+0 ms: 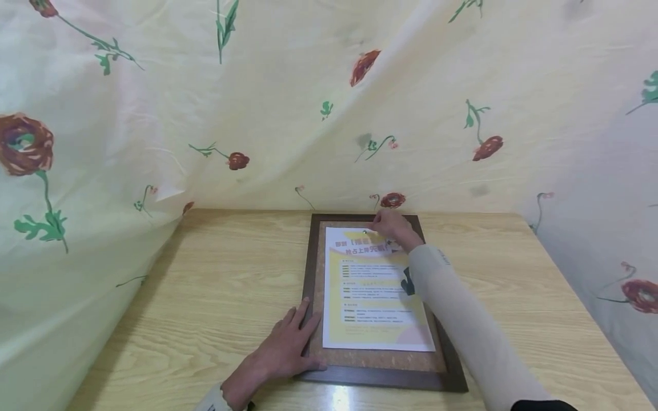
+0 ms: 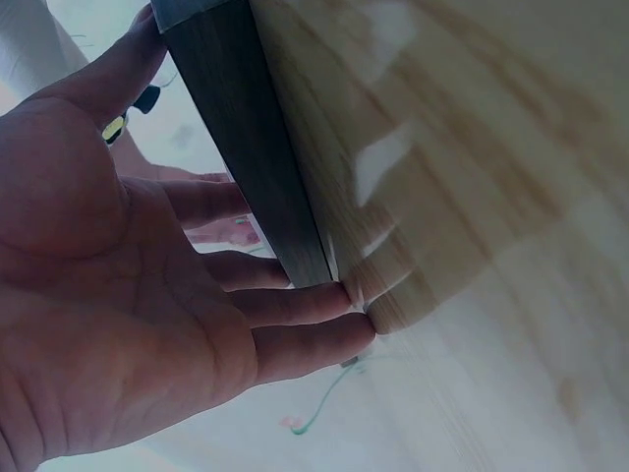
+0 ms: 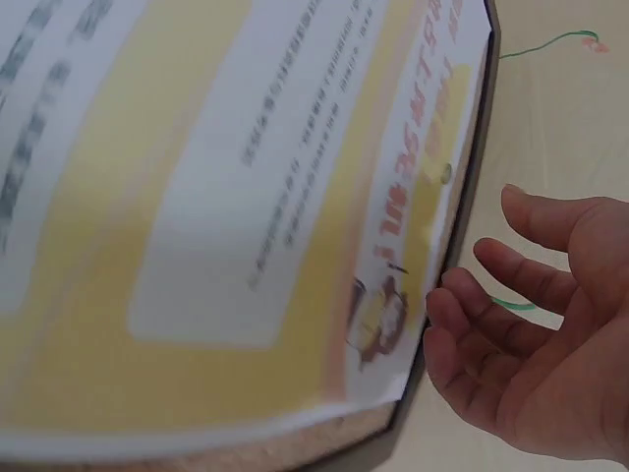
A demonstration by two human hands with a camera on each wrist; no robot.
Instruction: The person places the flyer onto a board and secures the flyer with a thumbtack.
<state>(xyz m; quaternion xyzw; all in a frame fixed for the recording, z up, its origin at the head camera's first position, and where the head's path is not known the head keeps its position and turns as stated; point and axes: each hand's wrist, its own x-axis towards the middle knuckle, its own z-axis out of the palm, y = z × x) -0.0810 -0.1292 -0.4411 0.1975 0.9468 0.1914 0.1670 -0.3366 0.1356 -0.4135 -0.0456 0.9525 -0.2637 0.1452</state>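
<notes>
A cork board (image 1: 380, 359) in a dark frame (image 1: 385, 377) lies on the wooden table. On the cork is a printed yellow-and-white sheet (image 1: 375, 331), with a small pin (image 3: 446, 173) near the middle of its top edge. My right hand (image 1: 393, 227) is at the board's top edge beside the pin. In the right wrist view its fingers (image 3: 496, 320) are loosely bent, thumb and forefinger apart, with nothing between them. With straight, spread fingers, my left hand (image 1: 285, 345) rests against the frame's lower left side, its thumb over the corner; the left wrist view shows fingertips at the frame's edge.
The wood-grain table (image 1: 231, 274) extends to both sides of the board. A pale floral cloth (image 1: 288, 114) hangs behind the table and along its left and right sides. My right forearm, in a light sleeve (image 1: 462, 325), crosses over the board's right side.
</notes>
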